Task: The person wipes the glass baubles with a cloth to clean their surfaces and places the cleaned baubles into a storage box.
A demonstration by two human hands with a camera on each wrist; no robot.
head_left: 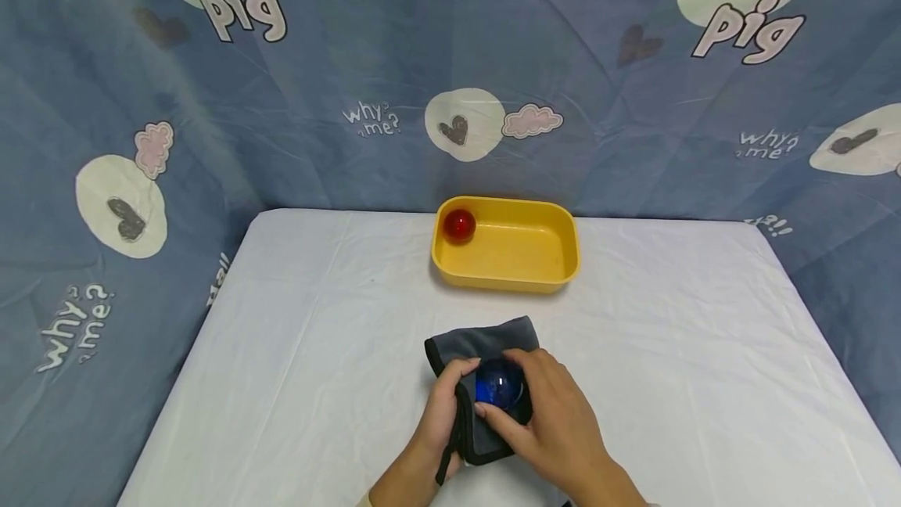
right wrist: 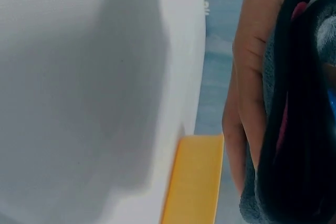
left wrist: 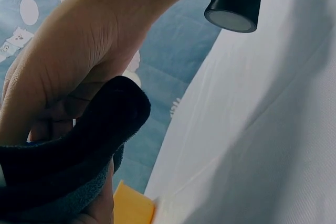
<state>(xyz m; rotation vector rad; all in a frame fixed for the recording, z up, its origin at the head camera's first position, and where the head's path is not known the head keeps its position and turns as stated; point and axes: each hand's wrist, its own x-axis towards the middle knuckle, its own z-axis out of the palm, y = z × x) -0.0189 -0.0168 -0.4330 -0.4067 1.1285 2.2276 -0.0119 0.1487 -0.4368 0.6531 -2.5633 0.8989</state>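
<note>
My left hand grips a folded grey cloth with black edging at the middle front of the table, its thumb on top close to the ball. A shiny, dark blue ball rests on the cloth. From the right, my right hand holds this ball between thumb and fingers, against the cloth. In the left wrist view the thick dark edge of the cloth hides part of a hand. Seen from the right wrist, the folded cloth has a little pink inside its folds.
Beyond the hands, a yellow tray stands near the table's far edge. A red ball lies at its left end. White cloth covers the table, and a blue printed curtain hangs around it.
</note>
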